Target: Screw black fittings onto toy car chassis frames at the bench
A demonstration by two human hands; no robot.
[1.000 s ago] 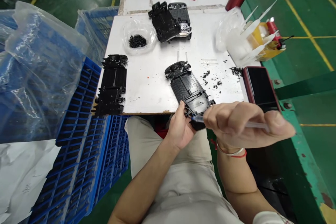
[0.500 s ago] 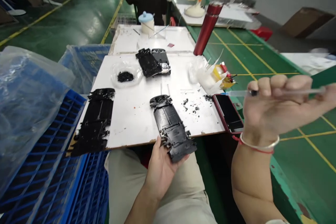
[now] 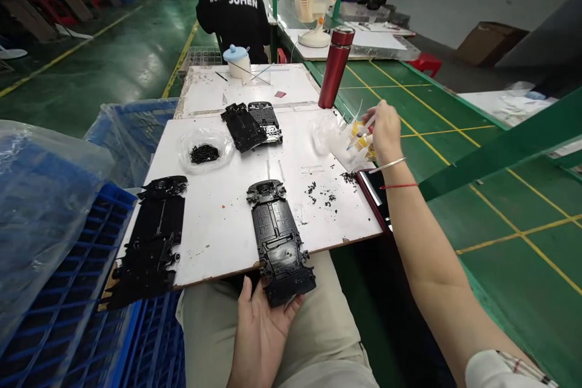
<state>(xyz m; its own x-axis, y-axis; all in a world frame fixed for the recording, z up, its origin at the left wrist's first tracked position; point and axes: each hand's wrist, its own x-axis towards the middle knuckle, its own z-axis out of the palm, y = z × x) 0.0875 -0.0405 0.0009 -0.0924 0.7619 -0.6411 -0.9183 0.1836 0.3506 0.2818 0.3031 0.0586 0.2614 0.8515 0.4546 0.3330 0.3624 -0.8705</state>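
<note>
My left hand (image 3: 262, 330) is closed on the near end of a black plastic toy car chassis (image 3: 279, 236). The far end of that chassis rests over the white table. My right hand (image 3: 384, 127) is at the table's right edge with a slim clear syringe (image 3: 367, 125) in its fingers. The syringe's blue tip points down among white plastic scraps and a yellow holder (image 3: 362, 140). Another black chassis (image 3: 157, 236) lies at the left edge of the table. Two more chassis (image 3: 245, 127) overlap farther back.
A clear plastic bag (image 3: 227, 144) holds small black parts. Loose black bits (image 3: 328, 197) lie right of centre. A red flask (image 3: 336, 66) stands behind my right hand, and a phone (image 3: 375, 194) lies below it. Blue crates (image 3: 104, 212) flank the left side. A person (image 3: 234, 12) sits ahead.
My right hand has moved left and forward with the syringe, from out at the right to the yellow holder. My left hand still holds the chassis. The camera view has tilted up.
</note>
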